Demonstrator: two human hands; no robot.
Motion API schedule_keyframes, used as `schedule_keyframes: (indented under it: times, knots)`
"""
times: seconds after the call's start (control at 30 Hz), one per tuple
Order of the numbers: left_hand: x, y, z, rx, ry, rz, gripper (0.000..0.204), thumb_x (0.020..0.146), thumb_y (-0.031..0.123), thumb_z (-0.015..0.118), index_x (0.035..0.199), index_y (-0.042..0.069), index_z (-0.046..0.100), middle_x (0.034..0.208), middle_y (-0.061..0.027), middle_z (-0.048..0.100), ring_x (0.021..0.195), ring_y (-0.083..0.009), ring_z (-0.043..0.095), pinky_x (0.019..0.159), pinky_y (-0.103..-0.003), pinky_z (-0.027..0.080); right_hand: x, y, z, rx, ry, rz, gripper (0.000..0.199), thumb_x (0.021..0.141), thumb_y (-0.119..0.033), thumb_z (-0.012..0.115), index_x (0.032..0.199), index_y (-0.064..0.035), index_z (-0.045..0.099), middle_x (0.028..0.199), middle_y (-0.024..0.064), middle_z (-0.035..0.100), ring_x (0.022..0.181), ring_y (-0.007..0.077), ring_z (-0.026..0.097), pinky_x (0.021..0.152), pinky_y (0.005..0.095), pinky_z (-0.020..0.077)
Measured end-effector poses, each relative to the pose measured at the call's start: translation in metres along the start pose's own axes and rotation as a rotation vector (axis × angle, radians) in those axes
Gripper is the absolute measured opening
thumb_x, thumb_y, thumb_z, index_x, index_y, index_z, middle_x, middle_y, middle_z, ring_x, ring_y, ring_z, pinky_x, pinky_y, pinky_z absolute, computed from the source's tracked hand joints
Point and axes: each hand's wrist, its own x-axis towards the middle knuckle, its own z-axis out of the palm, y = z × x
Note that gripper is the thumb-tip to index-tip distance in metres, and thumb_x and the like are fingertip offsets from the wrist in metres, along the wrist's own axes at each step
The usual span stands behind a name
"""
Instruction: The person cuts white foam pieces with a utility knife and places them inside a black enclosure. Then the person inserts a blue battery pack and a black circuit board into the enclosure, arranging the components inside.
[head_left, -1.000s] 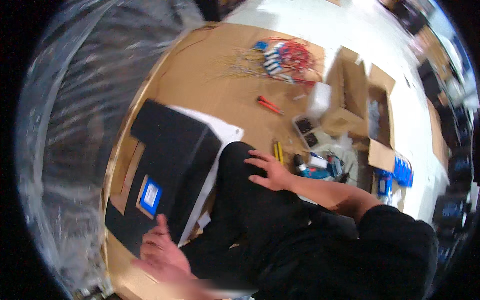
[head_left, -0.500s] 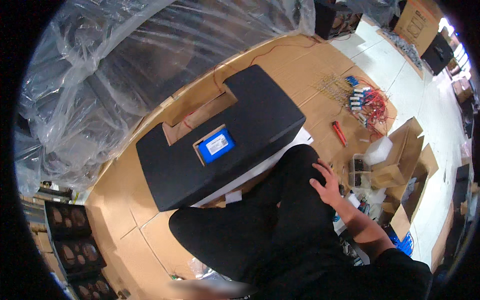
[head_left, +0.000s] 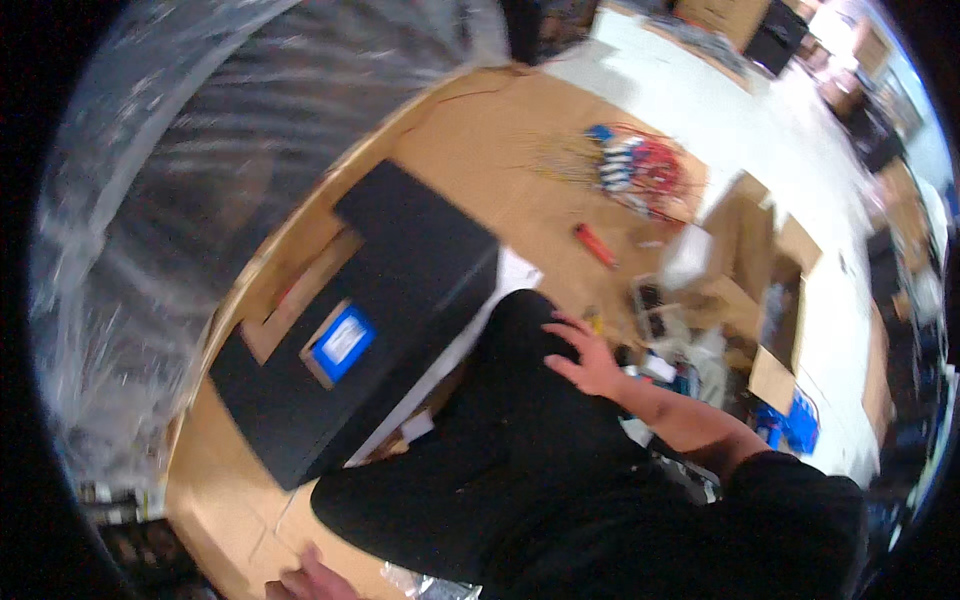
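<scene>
Cardboard sheeting point(head_left: 500, 150) covers the floor, with clear plastic wrap point(head_left: 170, 200) billowing along its far-left edge. Right hand point(head_left: 585, 360) lies flat with fingers spread on the person's black-trousered knee point(head_left: 520, 420), its grip loose and holding nothing. Left hand point(head_left: 310, 583) shows only at the lower rim, pressed to the cardboard; whether its grip is loose or closed cannot be told. Just left of the knee lies a long black box point(head_left: 370, 320) bearing a blue label point(head_left: 342, 343). Beyond the knee sit a red-handled tool point(head_left: 596, 245), then a tangle of red and blue wires point(head_left: 640, 170). Right of the knee stand open cardboard cartons point(head_left: 770, 290).
</scene>
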Motion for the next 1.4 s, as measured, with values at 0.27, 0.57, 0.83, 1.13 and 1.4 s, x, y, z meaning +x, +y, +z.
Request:
schedule_keyframes:
  times: [0.27, 0.57, 0.83, 1.13, 1.4]
  knots:
    - [-0.083, -0.046, -0.132, 1.930, 0.119, -0.512, 0.060, 0.093, 0.043, 0.071, 0.122, -0.010, 0.064, 0.119, -0.0283, 0.066, 0.111, -0.0433, 0.061, 0.100, -0.050, 0.047, -0.002, 0.006, -0.002, 0.030, 0.021, -0.021, 0.053, 0.090, -0.038, 0.067, 0.137, -0.0148, 0.059, 0.150, 0.0188, 0.046, 0.138, 0.0392, 0.043, 0.115, 0.0496, 0.0350]
    - [-0.119, -0.101, -0.131, 2.224, 0.228, -0.428, 0.052, 0.091, 0.051, 0.069, 0.117, 0.006, 0.071, 0.131, -0.0207, 0.060, 0.117, -0.0408, 0.057, 0.099, -0.051, 0.048, -0.003, 0.007, -0.003, 0.056, 0.042, -0.051, 0.048, 0.092, -0.036, 0.065, 0.133, -0.0118, 0.060, 0.146, 0.0200, 0.048, 0.135, 0.0396, 0.045, 0.113, 0.0495, 0.0368]
    - [-0.125, -0.099, -0.138, 2.245, 0.236, -0.394, 0.049, 0.088, 0.049, 0.073, 0.114, 0.008, 0.072, 0.125, -0.0195, 0.063, 0.113, -0.0409, 0.058, 0.099, -0.052, 0.048, -0.008, 0.042, -0.023, 0.137, 0.250, 0.168, 0.026, 0.093, -0.019, 0.064, 0.112, -0.0015, 0.069, 0.099, 0.0202, 0.071, 0.088, 0.0338, 0.071, 0.078, 0.0411, 0.0569]
    - [-0.135, -0.096, -0.166, 2.296, 0.196, -0.598, 0.042, 0.096, 0.037, 0.065, 0.123, 0.004, 0.065, 0.142, -0.0178, 0.052, 0.131, -0.0360, 0.048, 0.107, -0.049, 0.044, -0.072, 0.132, -0.110, -0.208, 0.402, 0.536, 0.018, 0.085, -0.019, 0.065, 0.094, -0.0052, 0.074, 0.087, 0.0199, 0.071, 0.080, 0.0370, 0.070, 0.075, 0.0450, 0.0566]
    - [-0.122, -0.102, -0.135, 2.230, 0.222, -0.592, 0.041, 0.094, 0.036, 0.068, 0.120, 0.004, 0.067, 0.135, -0.0196, 0.057, 0.126, -0.0369, 0.051, 0.106, -0.050, 0.042, -0.126, 0.182, -0.126, -0.538, 0.249, 0.609, 0.020, 0.084, -0.023, 0.061, 0.092, -0.0072, 0.071, 0.092, 0.0198, 0.072, 0.085, 0.0402, 0.069, 0.079, 0.0500, 0.0555]
